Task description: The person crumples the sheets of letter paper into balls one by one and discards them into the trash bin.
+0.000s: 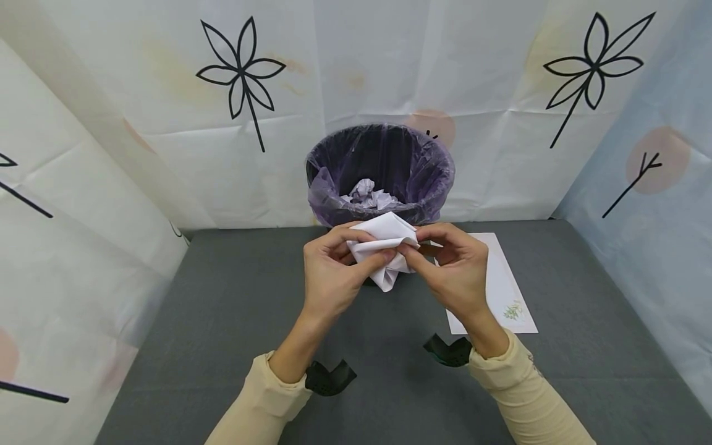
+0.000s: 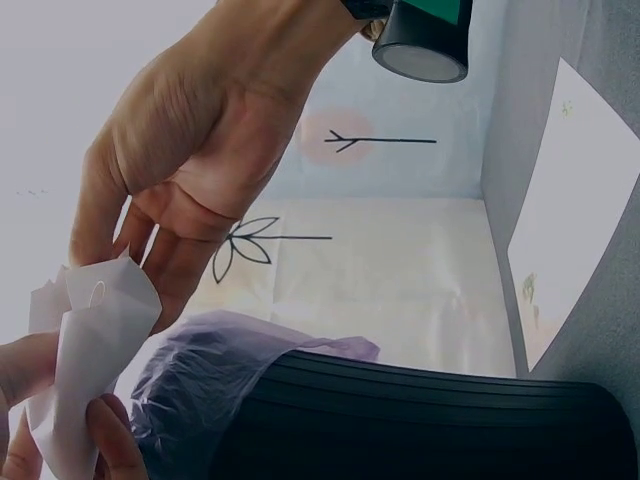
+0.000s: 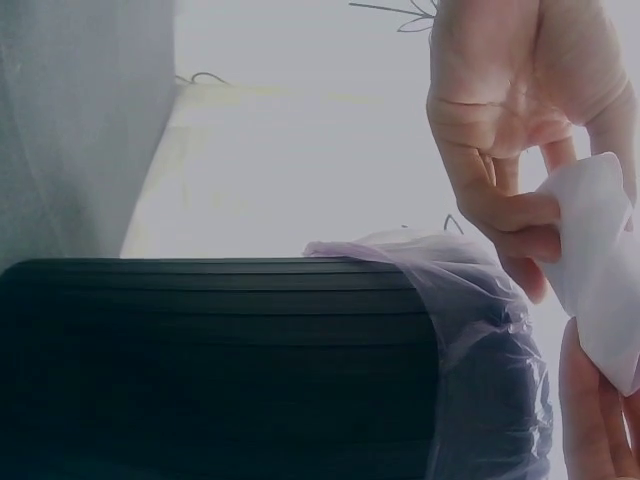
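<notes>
Both hands hold one folded, partly crumpled sheet of white paper (image 1: 384, 232) just in front of the trash can. The left hand (image 1: 334, 266) grips its left side, thumb on the near face. On the right side, the right hand (image 1: 453, 266) pinches the paper's edge between thumb and fingers. The trash can (image 3: 220, 370) is black and ribbed, with a thin purple bag (image 1: 434, 188) folded over its rim. Crumpled paper (image 1: 369, 196) lies inside it. In the left wrist view the folded paper (image 2: 95, 340) shows between the fingertips of both hands.
A flat white sheet (image 1: 506, 284) with a small green plant print lies on the dark grey table (image 1: 239, 321), partly behind the right forearm. White cloth walls (image 1: 367, 62) with leaf drawings stand behind and at the sides. Black straps sit at both wrists.
</notes>
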Demonstrator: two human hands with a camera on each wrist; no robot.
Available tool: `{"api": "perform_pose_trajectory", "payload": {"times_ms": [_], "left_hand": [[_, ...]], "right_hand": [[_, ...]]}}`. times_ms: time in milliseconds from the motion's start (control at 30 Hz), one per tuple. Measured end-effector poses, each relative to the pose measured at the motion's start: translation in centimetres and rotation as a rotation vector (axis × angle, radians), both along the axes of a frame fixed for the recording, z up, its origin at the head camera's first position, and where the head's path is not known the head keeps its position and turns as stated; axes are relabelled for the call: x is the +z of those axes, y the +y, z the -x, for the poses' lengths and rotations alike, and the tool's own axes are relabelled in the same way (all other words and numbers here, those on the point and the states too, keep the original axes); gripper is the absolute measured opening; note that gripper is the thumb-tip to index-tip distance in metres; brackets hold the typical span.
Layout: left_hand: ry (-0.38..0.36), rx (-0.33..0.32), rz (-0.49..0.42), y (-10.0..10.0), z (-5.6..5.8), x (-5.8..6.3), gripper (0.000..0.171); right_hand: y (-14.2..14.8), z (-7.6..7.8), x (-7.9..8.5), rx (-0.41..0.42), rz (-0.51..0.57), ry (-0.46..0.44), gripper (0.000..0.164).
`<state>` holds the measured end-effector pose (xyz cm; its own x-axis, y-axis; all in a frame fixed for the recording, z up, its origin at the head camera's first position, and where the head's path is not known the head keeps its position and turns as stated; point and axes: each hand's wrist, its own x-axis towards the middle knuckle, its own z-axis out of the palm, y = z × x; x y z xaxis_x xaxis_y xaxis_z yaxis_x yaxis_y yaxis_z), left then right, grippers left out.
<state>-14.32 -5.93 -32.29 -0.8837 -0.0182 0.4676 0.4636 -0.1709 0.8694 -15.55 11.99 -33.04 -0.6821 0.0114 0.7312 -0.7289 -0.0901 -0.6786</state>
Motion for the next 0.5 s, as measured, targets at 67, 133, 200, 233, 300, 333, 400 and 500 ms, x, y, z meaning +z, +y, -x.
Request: {"api": "perform_pose_trajectory", "payload": {"times_ms": [67, 133, 200, 233, 300, 333, 400, 500], "left_hand": [[0.0, 0.007, -0.001, 0.04, 0.03, 0.04, 0.023], [-0.005, 0.015, -0.002, 0.08, 0.09, 0.06, 0.022], [-0.011, 0.023, -0.004, 0.09, 0.13, 0.06, 0.022], [-0.012, 0.027, -0.004, 0.09, 0.16, 0.04, 0.022], [-0.006, 0.031, 0.0, 0.13, 0.17, -0.01, 0.022], [0.003, 0.034, 0.006, 0.16, 0.15, -0.04, 0.022], [0.026, 0.036, 0.024, 0.24, 0.1, -0.09, 0.023], [0.062, 0.032, 0.04, 0.37, 0.01, -0.11, 0.025]], "right_hand": [[0.03, -0.05, 0.05, 0.015, 0.007, 0.005, 0.025], [0.13, -0.06, 0.08, 0.052, 0.014, 0.012, 0.033], [0.23, -0.03, 0.11, 0.092, 0.012, 0.011, 0.04], [0.26, 0.0, 0.12, 0.107, 0.01, 0.007, 0.043], [0.25, 0.09, 0.16, 0.095, -0.016, 0.0, 0.042], [0.23, 0.13, 0.17, 0.079, -0.03, -0.003, 0.04], [0.2, 0.21, 0.21, 0.049, -0.042, -0.01, 0.035], [0.22, 0.33, 0.27, 0.026, -0.032, -0.016, 0.029]]}}
